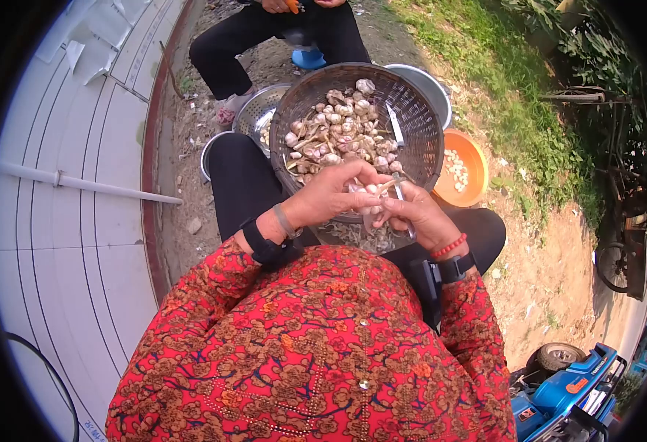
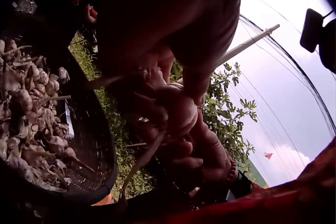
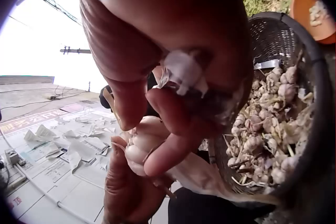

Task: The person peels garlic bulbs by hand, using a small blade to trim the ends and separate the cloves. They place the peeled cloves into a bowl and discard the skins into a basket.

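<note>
A partly peeled garlic bulb (image 1: 371,191) is held in my left hand (image 1: 331,195) above the near rim of a dark woven basket (image 1: 419,125). Pale cloves (image 3: 140,148) show on the bulb in the right wrist view, its stalk trailing toward the basket. My right hand (image 1: 425,219) meets the bulb from the other side, thumb and fingers at the cloves. A narrow silver knife (image 1: 411,231) is gripped in that hand, mostly hidden by the fingers. Papery garlic skin (image 3: 184,71) clings by the right fingers. Many garlic bulbs (image 1: 338,129) fill the basket.
Another silver blade (image 1: 395,125) lies inside the basket. An orange basin (image 1: 478,166) with peeled cloves stands right of it, a metal colander (image 1: 253,110) left, a metal basin (image 1: 434,88) behind. Opposite sits another person (image 1: 279,40). A white wall (image 1: 65,221) runs along the left.
</note>
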The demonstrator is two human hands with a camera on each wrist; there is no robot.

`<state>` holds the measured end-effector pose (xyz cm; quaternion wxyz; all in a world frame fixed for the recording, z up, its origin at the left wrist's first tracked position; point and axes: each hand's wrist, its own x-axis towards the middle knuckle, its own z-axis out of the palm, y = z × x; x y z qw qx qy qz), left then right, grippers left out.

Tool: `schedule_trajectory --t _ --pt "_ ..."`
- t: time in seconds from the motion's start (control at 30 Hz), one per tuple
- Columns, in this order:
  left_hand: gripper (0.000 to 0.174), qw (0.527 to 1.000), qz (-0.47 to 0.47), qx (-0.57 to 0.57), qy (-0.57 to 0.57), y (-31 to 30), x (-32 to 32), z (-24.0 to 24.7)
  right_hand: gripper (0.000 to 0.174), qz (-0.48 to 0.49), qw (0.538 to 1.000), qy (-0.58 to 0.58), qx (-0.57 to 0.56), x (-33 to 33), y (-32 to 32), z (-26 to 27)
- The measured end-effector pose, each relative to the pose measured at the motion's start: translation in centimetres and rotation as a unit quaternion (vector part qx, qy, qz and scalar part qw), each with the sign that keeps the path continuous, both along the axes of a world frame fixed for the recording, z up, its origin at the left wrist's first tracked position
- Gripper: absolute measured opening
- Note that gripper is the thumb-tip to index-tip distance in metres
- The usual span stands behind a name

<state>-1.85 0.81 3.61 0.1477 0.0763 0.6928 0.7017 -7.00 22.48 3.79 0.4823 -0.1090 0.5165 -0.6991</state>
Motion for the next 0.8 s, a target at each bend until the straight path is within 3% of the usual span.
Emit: schedule_trajectory --t 0.17,0.27,0.47,0.8 --pt "0.019 0.981 0.052 -0.139 0.126 1.3 -0.4 1.3 0.04 -0.056 0.998 0.002 -0.004 -0.1 0.0 -0.8" --pt "0.02 0.886 0.177 -0.248 0.35 1.4 -0.6 -0.1 0.033 -0.116 0.993 -0.018 -0.011 -0.2 0.2 -1.3" --pt "0.021 0.919 0.113 -0.261 0.273 2.4 0.3 0.7 0.021 -0.169 0.985 -0.006 0.013 0.8 -0.4 -1.8" --pt "0.013 0.914 0.15 -0.257 0.274 3.0 0.0 0.1 0.018 -0.24 0.97 0.04 0.013 2.0 -1.3 -1.8"
